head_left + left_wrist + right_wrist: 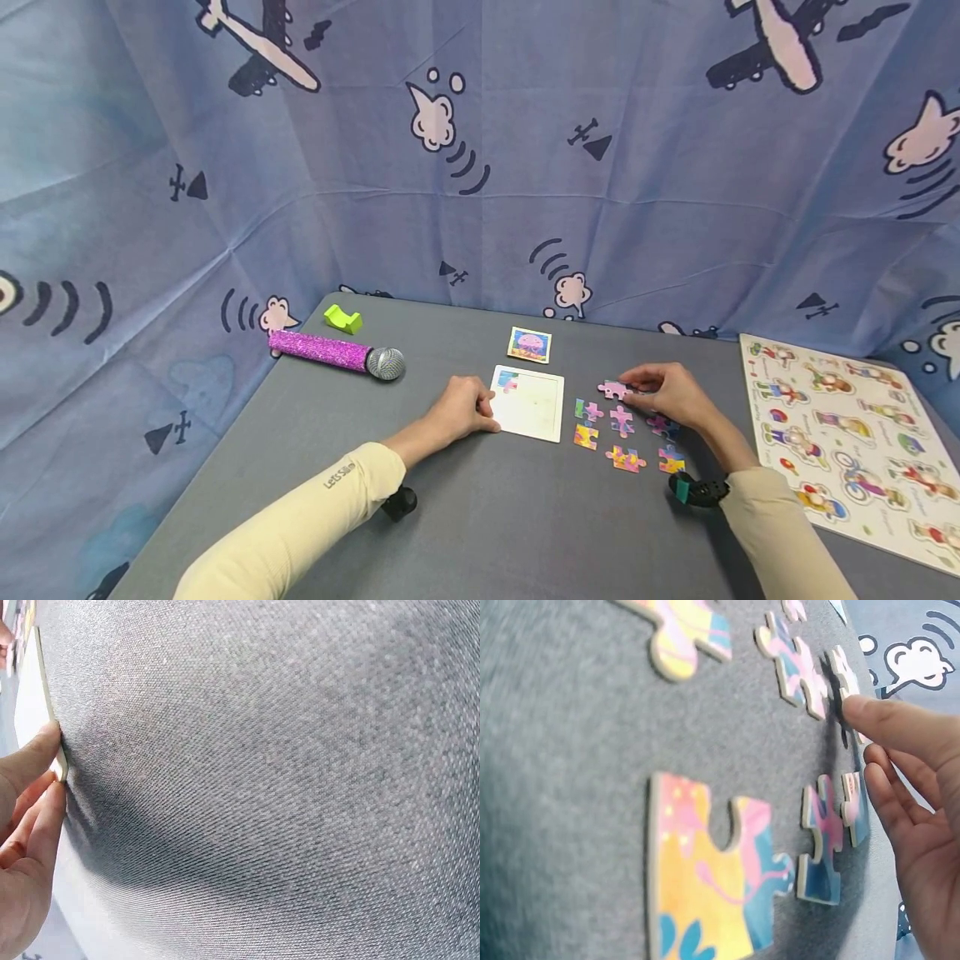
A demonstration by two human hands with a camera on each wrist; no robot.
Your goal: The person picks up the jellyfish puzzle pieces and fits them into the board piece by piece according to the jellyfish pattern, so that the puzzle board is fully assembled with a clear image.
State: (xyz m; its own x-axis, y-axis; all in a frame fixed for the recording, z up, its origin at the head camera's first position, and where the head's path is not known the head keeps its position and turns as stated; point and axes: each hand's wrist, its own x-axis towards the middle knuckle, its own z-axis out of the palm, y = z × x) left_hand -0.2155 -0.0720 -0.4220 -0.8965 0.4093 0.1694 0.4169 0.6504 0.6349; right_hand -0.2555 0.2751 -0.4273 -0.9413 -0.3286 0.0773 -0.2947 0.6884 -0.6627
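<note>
My left hand (pixel 467 406) pinches the near-left corner of a white puzzle tray (pixel 536 412) between thumb and fingers; in the left wrist view the tray's edge (pixel 46 682) shows at the far left. A blue-and-pink puzzle piece (pixel 507 381) sits in the tray's upper left corner. My right hand (pixel 667 393) pinches a pink puzzle piece (pixel 615 389) by its right side, just above the table. Several loose pieces lie near it, among them a pink piece (pixel 622 421), a yellow piece (pixel 586 436) and a yellow-and-blue piece (pixel 705 870).
Behind the tray lies a square jellyfish picture card (pixel 529 344). A glittery purple microphone (pixel 322 349) and a green block (pixel 342 319) lie at the left. A large board with cartoon figures (pixel 840 433) covers the right side. A blue patterned curtain (pixel 480 233) hangs behind.
</note>
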